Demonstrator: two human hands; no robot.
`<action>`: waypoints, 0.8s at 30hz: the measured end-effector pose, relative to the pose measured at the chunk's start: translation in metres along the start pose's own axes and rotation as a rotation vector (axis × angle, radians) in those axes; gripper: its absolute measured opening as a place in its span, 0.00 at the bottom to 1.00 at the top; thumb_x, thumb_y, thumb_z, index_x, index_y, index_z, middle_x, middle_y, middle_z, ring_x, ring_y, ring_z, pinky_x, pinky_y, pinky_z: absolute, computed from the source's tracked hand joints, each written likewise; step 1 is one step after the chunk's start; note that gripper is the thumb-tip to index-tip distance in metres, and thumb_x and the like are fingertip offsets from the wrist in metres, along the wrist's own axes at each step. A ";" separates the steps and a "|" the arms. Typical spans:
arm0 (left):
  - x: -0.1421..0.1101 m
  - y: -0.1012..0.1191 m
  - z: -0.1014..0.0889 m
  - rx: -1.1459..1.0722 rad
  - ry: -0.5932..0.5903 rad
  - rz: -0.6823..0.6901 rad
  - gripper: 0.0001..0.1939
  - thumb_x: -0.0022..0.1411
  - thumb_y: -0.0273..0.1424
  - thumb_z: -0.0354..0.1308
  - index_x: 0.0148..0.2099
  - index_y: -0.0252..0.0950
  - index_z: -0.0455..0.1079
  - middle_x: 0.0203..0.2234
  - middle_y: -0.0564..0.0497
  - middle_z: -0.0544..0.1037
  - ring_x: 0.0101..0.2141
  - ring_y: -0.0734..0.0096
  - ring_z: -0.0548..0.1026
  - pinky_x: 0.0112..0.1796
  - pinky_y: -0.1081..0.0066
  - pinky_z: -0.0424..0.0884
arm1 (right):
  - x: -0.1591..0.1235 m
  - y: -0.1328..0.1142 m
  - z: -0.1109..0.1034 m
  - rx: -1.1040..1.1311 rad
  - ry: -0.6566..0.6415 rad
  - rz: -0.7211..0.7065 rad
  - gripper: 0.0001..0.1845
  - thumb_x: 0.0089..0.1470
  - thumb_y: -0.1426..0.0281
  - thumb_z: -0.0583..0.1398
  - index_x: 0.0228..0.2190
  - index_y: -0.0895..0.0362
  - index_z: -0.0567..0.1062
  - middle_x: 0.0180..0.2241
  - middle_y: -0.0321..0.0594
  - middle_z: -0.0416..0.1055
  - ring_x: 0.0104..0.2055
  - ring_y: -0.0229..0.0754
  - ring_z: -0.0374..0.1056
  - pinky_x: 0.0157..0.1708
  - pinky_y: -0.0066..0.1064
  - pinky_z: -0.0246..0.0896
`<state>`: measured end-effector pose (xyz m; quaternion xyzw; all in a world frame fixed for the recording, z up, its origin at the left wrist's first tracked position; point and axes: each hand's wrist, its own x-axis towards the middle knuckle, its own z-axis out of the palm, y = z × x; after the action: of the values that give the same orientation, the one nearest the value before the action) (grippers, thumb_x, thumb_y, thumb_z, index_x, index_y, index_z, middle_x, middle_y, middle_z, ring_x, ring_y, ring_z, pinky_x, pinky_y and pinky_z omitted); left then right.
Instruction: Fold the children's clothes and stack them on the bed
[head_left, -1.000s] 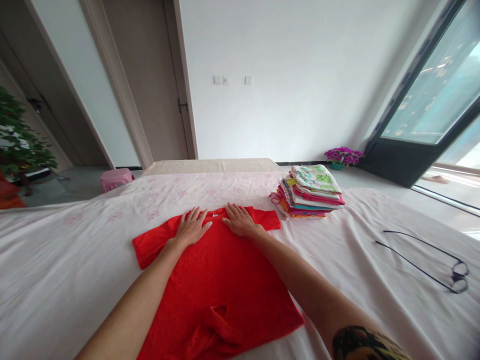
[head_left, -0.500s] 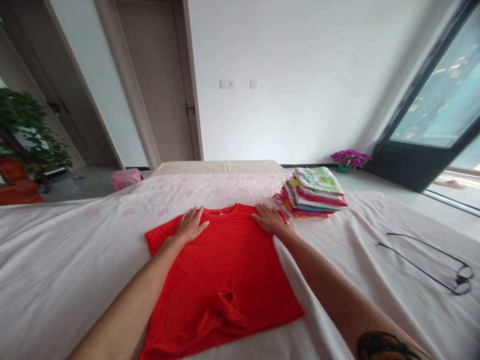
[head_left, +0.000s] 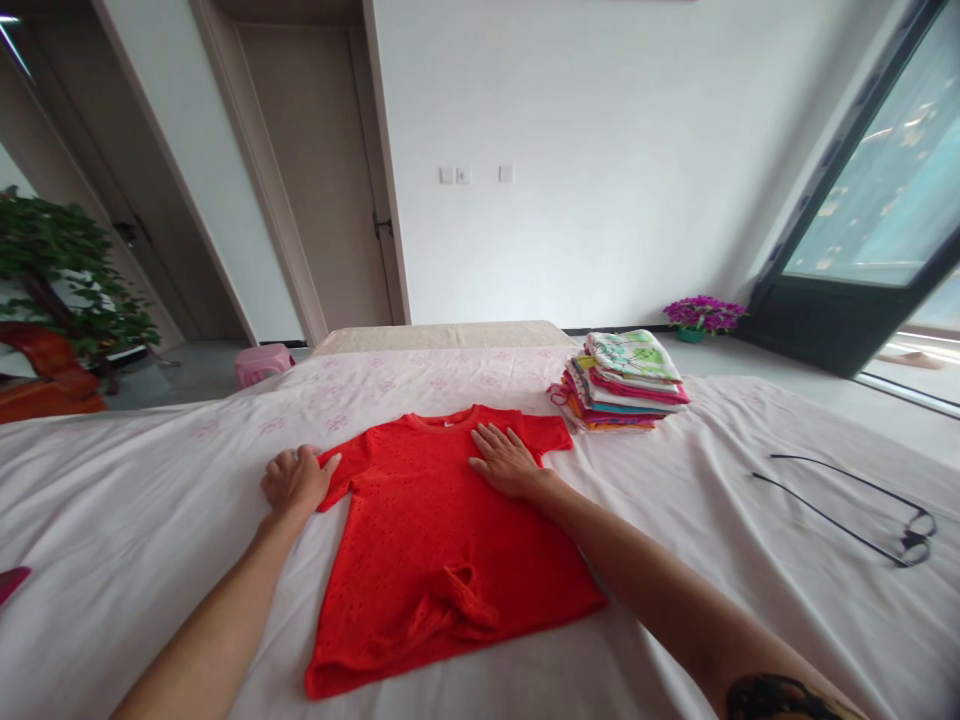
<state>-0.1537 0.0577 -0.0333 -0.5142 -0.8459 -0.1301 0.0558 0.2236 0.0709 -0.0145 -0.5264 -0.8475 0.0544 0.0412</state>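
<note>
A red short-sleeved T-shirt (head_left: 420,520) lies spread on the pale bedsheet, its neckline away from me and a twisted knot at the hem. My left hand (head_left: 296,482) is at the end of its left sleeve, fingers curled and thumb on the cloth, closed on the sleeve edge. My right hand (head_left: 506,460) rests flat on the upper right chest of the shirt, fingers stretched out. The right sleeve lies loose beyond that hand.
A stack of folded clothes (head_left: 626,385) stands at the shirt's far right. Black-framed glasses (head_left: 911,540) lie on the sheet (head_left: 697,500) at right. Past the bed are a pink stool (head_left: 264,366) and purple flowers (head_left: 705,314). A dark pink object (head_left: 11,582) shows at the left edge.
My left hand has moved left from the shirt's shoulder to the sleeve end and curled its fingers. My right hand has slid inward onto the chest, uncovering the right sleeve.
</note>
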 end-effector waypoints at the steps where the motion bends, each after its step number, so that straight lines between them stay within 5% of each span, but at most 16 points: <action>1: 0.002 -0.002 -0.002 -0.012 -0.003 -0.004 0.29 0.62 0.51 0.46 0.54 0.36 0.69 0.52 0.33 0.69 0.54 0.41 0.65 0.50 0.51 0.62 | -0.002 0.000 0.002 0.008 -0.015 0.002 0.40 0.64 0.47 0.38 0.68 0.58 0.47 0.71 0.44 0.37 0.72 0.48 0.33 0.68 0.47 0.26; 7: 0.013 -0.007 -0.015 -0.133 -0.055 0.008 0.22 0.66 0.43 0.42 0.52 0.37 0.68 0.47 0.37 0.75 0.48 0.49 0.73 0.44 0.57 0.68 | -0.004 -0.003 -0.005 -0.018 -0.042 0.031 0.38 0.65 0.50 0.40 0.68 0.59 0.48 0.70 0.47 0.39 0.71 0.51 0.35 0.67 0.50 0.28; 11: 0.022 0.002 -0.017 -0.184 -0.091 -0.051 0.24 0.67 0.45 0.39 0.56 0.39 0.63 0.46 0.38 0.78 0.45 0.50 0.76 0.41 0.59 0.69 | 0.003 -0.035 -0.019 -0.126 -0.009 0.085 0.34 0.63 0.60 0.49 0.66 0.63 0.55 0.68 0.56 0.47 0.70 0.58 0.41 0.65 0.58 0.29; 16: 0.024 0.010 -0.020 -0.200 -0.161 -0.070 0.39 0.59 0.54 0.50 0.65 0.36 0.53 0.51 0.34 0.76 0.50 0.42 0.75 0.44 0.54 0.69 | 0.010 -0.097 -0.015 -0.059 0.163 -0.236 0.35 0.65 0.58 0.48 0.66 0.62 0.53 0.69 0.53 0.43 0.71 0.55 0.36 0.67 0.54 0.27; 18: 0.021 0.008 -0.023 -0.216 -0.198 -0.072 0.43 0.56 0.52 0.54 0.67 0.36 0.50 0.54 0.32 0.73 0.52 0.38 0.73 0.47 0.51 0.68 | 0.010 -0.114 -0.006 0.021 0.115 -0.368 0.36 0.65 0.53 0.46 0.67 0.60 0.52 0.70 0.51 0.43 0.71 0.53 0.35 0.67 0.52 0.30; 21: 0.017 0.001 -0.028 -0.378 -0.211 -0.097 0.39 0.52 0.42 0.61 0.64 0.35 0.57 0.54 0.32 0.73 0.55 0.35 0.70 0.51 0.47 0.64 | 0.010 -0.126 0.001 0.106 -0.025 -0.465 0.36 0.64 0.52 0.47 0.66 0.58 0.55 0.69 0.50 0.47 0.70 0.53 0.41 0.66 0.51 0.38; 24: 0.013 -0.002 -0.034 -0.670 -0.188 -0.126 0.32 0.49 0.34 0.63 0.58 0.36 0.64 0.49 0.36 0.76 0.53 0.41 0.72 0.50 0.52 0.66 | 0.019 -0.128 -0.007 0.172 -0.040 -0.432 0.28 0.60 0.60 0.55 0.59 0.58 0.67 0.62 0.52 0.62 0.64 0.56 0.56 0.62 0.53 0.50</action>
<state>-0.1629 0.0590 0.0024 -0.4604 -0.7879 -0.3555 -0.2021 0.1024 0.0320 0.0099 -0.3262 -0.9334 0.1267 0.0795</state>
